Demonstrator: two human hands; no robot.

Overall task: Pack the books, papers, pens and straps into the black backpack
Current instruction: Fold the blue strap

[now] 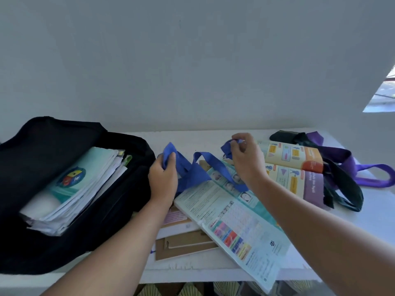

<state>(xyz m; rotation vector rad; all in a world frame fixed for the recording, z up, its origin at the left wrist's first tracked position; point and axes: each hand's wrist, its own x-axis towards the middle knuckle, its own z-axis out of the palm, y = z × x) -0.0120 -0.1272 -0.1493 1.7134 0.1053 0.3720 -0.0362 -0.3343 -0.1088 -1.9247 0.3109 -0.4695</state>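
The black backpack lies open at the left with a stack of books and papers inside. A blue strap stretches between my hands above an open teal workbook. My left hand grips one end of the strap beside the backpack's opening. My right hand pinches the other end, raised a little. An open orange and purple book lies to the right. A purple strap and a black strap lie tangled at the far right.
Everything sits on a white table against a pale wall. Brown card-covered notebooks lie partly under the teal workbook near the front edge. The workbook's lower corner hangs over that edge.
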